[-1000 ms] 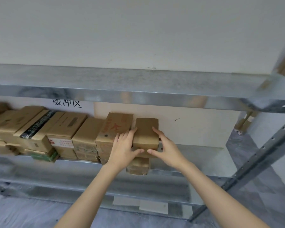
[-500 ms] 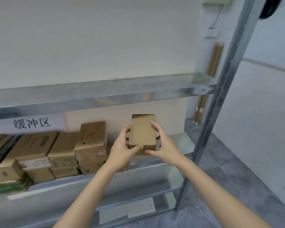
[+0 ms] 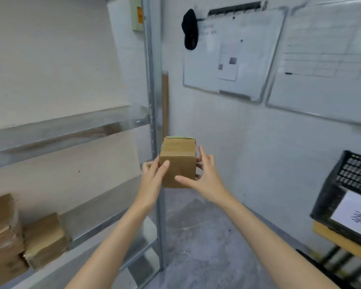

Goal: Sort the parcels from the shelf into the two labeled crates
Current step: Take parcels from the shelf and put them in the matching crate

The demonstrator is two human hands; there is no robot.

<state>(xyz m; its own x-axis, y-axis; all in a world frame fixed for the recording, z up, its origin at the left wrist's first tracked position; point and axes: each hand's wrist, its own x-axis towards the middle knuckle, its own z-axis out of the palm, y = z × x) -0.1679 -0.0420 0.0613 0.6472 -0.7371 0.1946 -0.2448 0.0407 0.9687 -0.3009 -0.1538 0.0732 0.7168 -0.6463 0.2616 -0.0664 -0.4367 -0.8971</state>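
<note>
The left hand (image 3: 153, 177) and right hand (image 3: 207, 177) gripped a cardboard parcel (image 3: 178, 163) between them (thumbs on its near face, fingers round its sides), in the air before the shelf post (image 3: 153, 101), well left of the black labelled crate (image 3: 342, 184).

Wall whiteboard (image 3: 233, 53), black cap (image 3: 190, 30) at its corner; grey floor (image 3: 206, 236)

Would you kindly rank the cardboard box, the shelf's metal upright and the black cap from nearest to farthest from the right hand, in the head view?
1. The cardboard box: held in the right hand, left hand on its other side.
2. The metal upright: just behind the box, to its left.
3. The black cap: hung high at a corner of the whiteboard.
</note>
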